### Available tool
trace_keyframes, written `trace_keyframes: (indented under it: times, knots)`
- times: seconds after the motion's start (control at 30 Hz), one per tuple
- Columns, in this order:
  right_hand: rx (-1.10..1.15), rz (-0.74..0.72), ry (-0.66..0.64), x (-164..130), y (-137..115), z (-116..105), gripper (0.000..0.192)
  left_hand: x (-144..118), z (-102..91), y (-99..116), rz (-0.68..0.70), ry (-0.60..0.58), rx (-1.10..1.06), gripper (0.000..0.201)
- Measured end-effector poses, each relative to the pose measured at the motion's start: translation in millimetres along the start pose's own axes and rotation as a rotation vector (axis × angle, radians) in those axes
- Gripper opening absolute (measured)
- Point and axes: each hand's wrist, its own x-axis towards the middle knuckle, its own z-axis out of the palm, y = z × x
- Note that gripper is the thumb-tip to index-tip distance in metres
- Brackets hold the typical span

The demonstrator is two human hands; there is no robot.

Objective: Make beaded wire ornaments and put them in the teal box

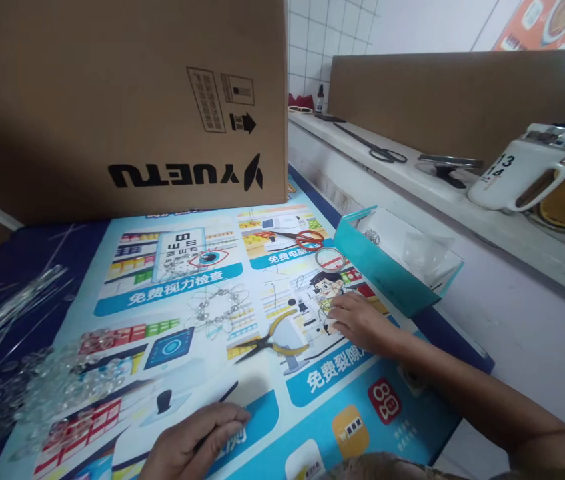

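My left hand (195, 441) rests at the sheet's near edge, its fingers and thumb curled together; anything inside them is hidden. On the printed picture of a figure, my right hand (359, 322) has its fingers bent down and drawn together at the surface; what they pinch, if anything, is too small to see. Left of it lie pliers (269, 341) with yellow handles. A ring of clear beads (219, 310) on thin wire sits behind the pliers. Beyond my right hand are a roll of tape or wire (330, 260) and red-handled scissors (308, 239).
Loose clear beads (69, 380) and bundled thin rods (9, 310) spread at left. An open teal box (387, 267) stands at right, holding a clear bag (427, 257). A large cardboard box (162, 100) blocks the back. The right ledge carries a white mug (505, 177) and black scissors (385, 153).
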Motion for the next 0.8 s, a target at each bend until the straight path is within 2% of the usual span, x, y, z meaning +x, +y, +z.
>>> trace_keyframes:
  times: [0.17,0.37,0.63,0.8]
  knots:
    - [0.076,0.013,0.039,-17.1,22.6,1.6,0.018,-1.6,-0.8,-1.8,0.06,0.001,0.057,0.019]
    - [0.078,0.038,0.052,-17.0,39.8,4.0,0.018,-2.0,-0.1,-1.1,0.058,-0.01,0.083,0.02]
    - [0.002,0.157,0.041,-13.4,52.4,-14.6,0.023,-1.7,-1.1,-2.5,0.092,-0.001,0.101,0.018]
    - [-0.004,0.115,-0.036,-2.5,43.0,-26.8,0.02,-1.5,-1.2,-1.9,0.078,-0.016,0.09,0.019]
